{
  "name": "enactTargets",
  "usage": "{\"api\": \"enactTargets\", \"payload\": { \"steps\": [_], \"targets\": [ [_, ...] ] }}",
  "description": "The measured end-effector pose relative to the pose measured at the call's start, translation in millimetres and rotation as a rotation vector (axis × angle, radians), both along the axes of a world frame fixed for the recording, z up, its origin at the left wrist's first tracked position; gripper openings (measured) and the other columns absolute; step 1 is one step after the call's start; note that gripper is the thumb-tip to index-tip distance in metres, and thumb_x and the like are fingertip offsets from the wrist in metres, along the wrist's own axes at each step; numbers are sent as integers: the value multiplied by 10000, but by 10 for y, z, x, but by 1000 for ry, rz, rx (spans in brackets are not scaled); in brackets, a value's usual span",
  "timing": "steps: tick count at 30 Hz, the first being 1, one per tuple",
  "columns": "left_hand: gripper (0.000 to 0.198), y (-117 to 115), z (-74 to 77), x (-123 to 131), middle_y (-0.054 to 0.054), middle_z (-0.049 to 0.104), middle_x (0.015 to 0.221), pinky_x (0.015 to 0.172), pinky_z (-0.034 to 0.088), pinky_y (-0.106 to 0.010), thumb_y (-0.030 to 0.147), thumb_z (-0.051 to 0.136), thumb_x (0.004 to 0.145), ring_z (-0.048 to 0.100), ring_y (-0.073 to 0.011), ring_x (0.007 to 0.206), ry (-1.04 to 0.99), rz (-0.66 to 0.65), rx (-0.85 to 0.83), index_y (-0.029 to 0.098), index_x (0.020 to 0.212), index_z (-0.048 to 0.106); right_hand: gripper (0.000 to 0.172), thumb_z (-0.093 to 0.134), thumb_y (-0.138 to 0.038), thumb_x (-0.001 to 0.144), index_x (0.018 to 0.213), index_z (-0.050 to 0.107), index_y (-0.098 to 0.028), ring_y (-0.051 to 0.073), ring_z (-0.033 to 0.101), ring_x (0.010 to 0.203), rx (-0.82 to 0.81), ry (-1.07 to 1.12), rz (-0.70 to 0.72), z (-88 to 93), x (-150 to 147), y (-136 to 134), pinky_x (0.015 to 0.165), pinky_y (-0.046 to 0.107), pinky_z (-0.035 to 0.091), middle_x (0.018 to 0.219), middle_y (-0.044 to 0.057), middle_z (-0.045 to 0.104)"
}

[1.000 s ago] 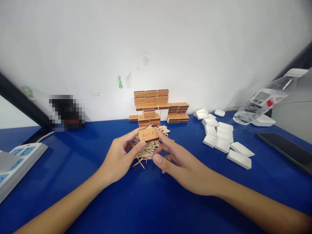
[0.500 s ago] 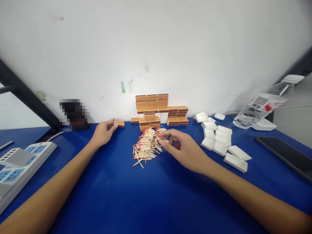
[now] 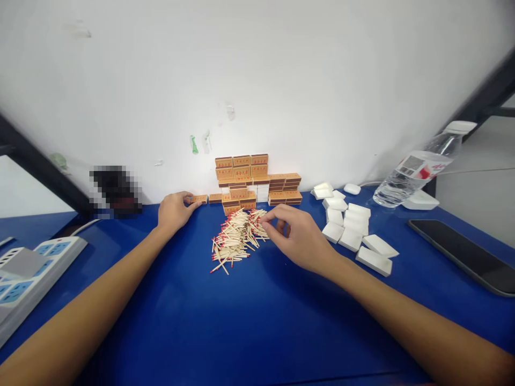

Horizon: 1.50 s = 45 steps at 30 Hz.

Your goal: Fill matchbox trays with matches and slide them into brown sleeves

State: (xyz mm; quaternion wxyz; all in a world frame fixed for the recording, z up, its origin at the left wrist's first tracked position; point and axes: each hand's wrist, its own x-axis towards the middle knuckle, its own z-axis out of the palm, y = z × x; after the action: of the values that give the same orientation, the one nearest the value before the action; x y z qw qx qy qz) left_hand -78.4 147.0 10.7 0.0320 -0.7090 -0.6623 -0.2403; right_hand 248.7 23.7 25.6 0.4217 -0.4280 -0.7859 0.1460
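Observation:
My left hand [image 3: 174,210] rests at the back of the blue table [image 3: 241,321], its fingers closed on an orange matchbox [image 3: 199,199] lying beside the wall. That box sits at the left end of a stack of orange matchboxes [image 3: 251,179] piled against the wall. A loose heap of red-tipped matches [image 3: 235,241] lies in front of the stack. My right hand [image 3: 295,236] hovers at the heap's right edge, thumb and forefinger pinched together at the matches; whether it grips any I cannot make out.
Several white inner trays [image 3: 354,230] lie to the right of my right hand. A water bottle [image 3: 418,171] lies tilted at the back right, with a black phone [image 3: 462,254] near the right edge. A power strip [image 3: 24,268] sits at the far left.
My left hand carried the matchbox from above the heap to the back left and set it by the wall next to the stack. My right hand moved to the heap's right edge.

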Motion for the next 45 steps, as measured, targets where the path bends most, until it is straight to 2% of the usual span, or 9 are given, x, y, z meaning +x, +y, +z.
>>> {"api": "enactTargets", "payload": {
  "steps": [4,11,18,24,27,31,36,40,45],
  "targets": [
    [421,-49,5,12,-91,806,1048,883,548,-359,482,670,914,750,-264,955,11,-36,-5,185,1206,733,137,576,-218,946,904,705,-206,151,591,683,87,-123,-153,-15,164,187,697,308,458,870,26,726],
    [360,-288,116,-21,-125,790,1112,847,556,-408,439,644,927,747,-312,940,85,-97,59,162,1126,757,133,591,-223,898,858,715,-198,219,662,755,5,-323,-450,15,550,482,670,321,425,865,56,771],
    [199,-672,193,147,-62,784,947,814,518,-384,353,625,993,696,-263,896,166,-312,260,197,943,740,202,596,-339,907,847,725,-195,300,680,816,-138,-538,-706,269,1094,565,635,350,381,868,120,765],
    [134,-857,302,354,-48,789,1076,823,505,-374,221,594,1024,677,-216,946,246,-524,421,206,1037,727,362,718,-572,826,945,746,-231,218,657,722,-639,-650,-236,405,1451,411,643,331,448,847,64,722],
    [25,-1024,415,486,-57,766,928,743,497,-373,182,686,962,653,-217,846,335,-660,617,164,974,698,436,779,-559,765,1030,722,-218,239,661,765,-706,-685,-260,403,1425,325,653,357,460,975,109,720],
    [49,-1276,490,651,-46,723,827,665,484,-340,176,691,958,622,-187,744,322,-812,554,143,924,677,489,844,-534,659,982,679,-206,280,663,810,-754,-748,-346,392,1272,302,647,376,473,1017,127,707],
    [30,-1439,294,755,-26,700,782,638,488,-324,172,680,961,588,-173,684,204,-916,464,150,941,680,437,804,-536,716,992,653,-234,224,630,762,-675,-714,-109,401,910,207,630,339,441,918,42,673],
    [192,-1512,104,836,-42,695,795,680,537,-347,327,695,968,641,-206,751,132,-932,404,138,993,685,474,808,-603,742,1032,656,-260,198,605,779,-568,-597,169,376,470,11,652,307,421,890,1,646],
    [329,-1610,-34,917,-55,668,789,684,563,-387,464,704,944,642,-237,756,115,-905,326,138,984,689,440,699,-644,875,963,627,-219,191,565,752,-400,-588,121,266,192,-93,661,310,369,860,18,656]
  ]
}}
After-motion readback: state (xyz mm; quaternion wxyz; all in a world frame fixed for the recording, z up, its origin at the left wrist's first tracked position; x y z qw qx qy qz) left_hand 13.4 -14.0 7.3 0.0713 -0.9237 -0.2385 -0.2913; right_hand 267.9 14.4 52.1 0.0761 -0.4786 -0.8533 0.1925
